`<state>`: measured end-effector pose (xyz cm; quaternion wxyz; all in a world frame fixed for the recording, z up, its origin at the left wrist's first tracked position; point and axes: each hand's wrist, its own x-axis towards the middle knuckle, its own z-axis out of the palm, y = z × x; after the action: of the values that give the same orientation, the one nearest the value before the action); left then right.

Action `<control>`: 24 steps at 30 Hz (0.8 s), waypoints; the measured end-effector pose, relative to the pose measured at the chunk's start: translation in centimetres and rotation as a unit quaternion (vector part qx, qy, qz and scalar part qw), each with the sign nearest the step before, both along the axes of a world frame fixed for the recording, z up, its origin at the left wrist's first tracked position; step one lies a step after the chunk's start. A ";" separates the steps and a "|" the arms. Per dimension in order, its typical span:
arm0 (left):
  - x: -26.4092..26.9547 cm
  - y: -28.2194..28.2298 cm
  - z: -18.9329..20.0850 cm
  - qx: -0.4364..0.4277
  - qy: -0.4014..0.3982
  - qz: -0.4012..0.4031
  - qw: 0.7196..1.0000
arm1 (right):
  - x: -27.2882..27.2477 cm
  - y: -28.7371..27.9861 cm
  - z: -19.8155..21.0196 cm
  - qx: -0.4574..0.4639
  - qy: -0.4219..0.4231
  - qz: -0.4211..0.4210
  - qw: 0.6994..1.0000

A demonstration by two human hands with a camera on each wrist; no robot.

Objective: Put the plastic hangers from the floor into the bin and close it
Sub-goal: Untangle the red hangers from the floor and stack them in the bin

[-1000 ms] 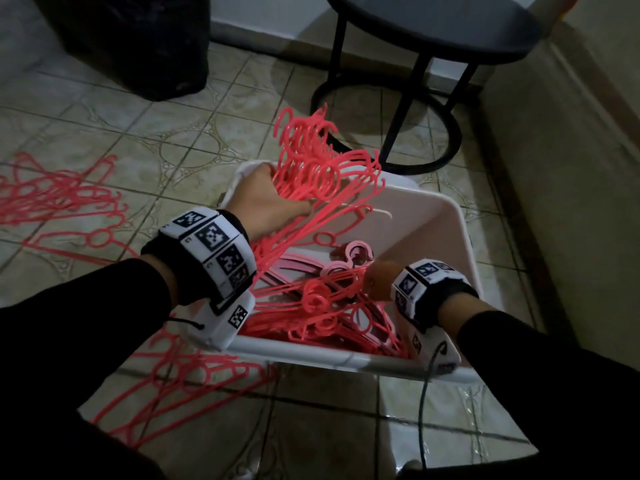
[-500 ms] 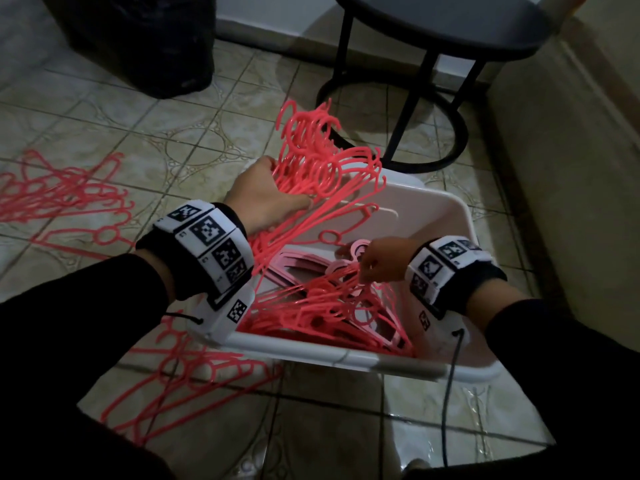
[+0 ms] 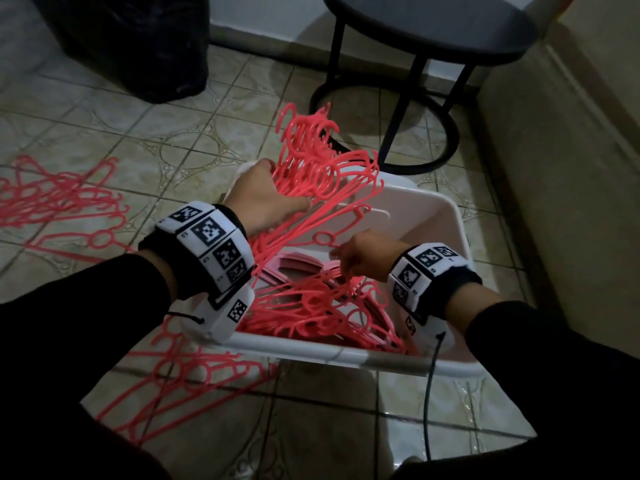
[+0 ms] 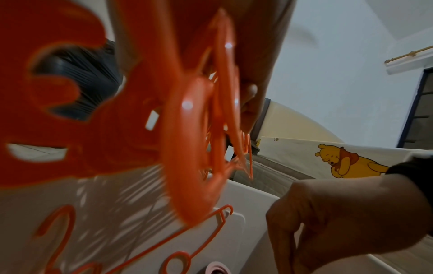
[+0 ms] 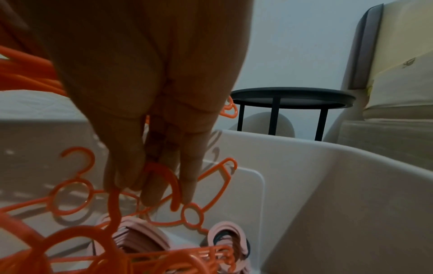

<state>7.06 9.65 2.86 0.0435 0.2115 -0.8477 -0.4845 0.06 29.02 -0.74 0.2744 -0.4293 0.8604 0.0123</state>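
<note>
Left hand (image 3: 263, 199) grips a fanned bundle of thin coral-red plastic hangers (image 3: 322, 161) over the white bin (image 3: 446, 216); right hand (image 3: 363, 254) pinches 1 hanger hook (image 5: 164, 178) inside.

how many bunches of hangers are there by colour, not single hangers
coral: 4 (held bunch in left hand, bin pile, left floor pile, near floor pile)
pale pink stack: 1, in the bin
total: 5
</note>
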 end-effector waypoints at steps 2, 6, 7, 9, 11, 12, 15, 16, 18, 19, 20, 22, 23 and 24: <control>-0.1 -0.1 -0.1 -0.004 0.002 0.000 1.000 | -0.3 0.2 0.3 -0.010 -0.004 -0.005 1.000; -0.1 -0.4 -0.2 -0.005 0.000 -0.006 1.000 | -0.3 0.7 1.5 -0.005 -0.008 0.003 1.000; -0.1 -0.5 -0.2 -0.005 0.000 -0.008 1.000 | -0.1 0.8 1.8 -0.006 -0.006 0.008 1.000; -0.1 -0.6 -0.3 -0.001 -0.002 -0.010 1.000 | 0.0 1.0 2.4 -0.016 -0.003 0.017 1.000; -0.1 -0.7 -0.4 -0.007 -0.001 -0.014 1.000 | 0.0 1.4 3.3 -0.029 0.001 0.015 0.999; -0.1 -0.7 -0.4 -0.013 -0.002 -0.018 1.000 | 0.1 1.6 3.8 -0.037 -0.002 0.013 0.999; 0.2 -0.5 -0.1 -0.013 -0.005 -0.036 0.999 | 0.3 2.0 5.2 -0.082 -0.027 -0.006 0.996; 0.4 -0.3 -0.1 -0.004 -0.009 -0.048 0.999 | 0.4 2.0 5.6 -0.104 -0.037 -0.018 0.994; 0.8 0.4 -0.1 0.006 0.002 -0.079 0.997 | 0.6 1.8 5.8 -0.146 -0.047 -0.032 0.988; 1.0 0.8 -0.1 -0.003 0.012 -0.099 0.995 | 0.6 1.6 5.8 -0.158 -0.045 -0.032 0.986; 1.1 1.1 -0.3 -0.018 0.010 -0.114 0.993 | 0.7 1.4 5.7 -0.161 -0.040 -0.027 0.986; 1.2 1.6 -0.5 -0.059 -0.007 -0.125 0.990 | 0.9 1.0 5.6 -0.154 -0.028 -0.014 0.988; 1.1 1.7 -0.8 -0.078 -0.017 -0.125 0.989 | 0.9 1.0 5.6 -0.155 -0.028 -0.010 0.988; 1.1 1.7 -0.9 -0.089 -0.028 -0.130 0.987 | 1.0 0.9 5.7 -0.160 -0.029 -0.009 0.987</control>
<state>8.15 11.37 1.98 -0.0251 0.1084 -0.9087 -0.4024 1.02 29.92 4.93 0.2269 -0.4598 0.8470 -0.1403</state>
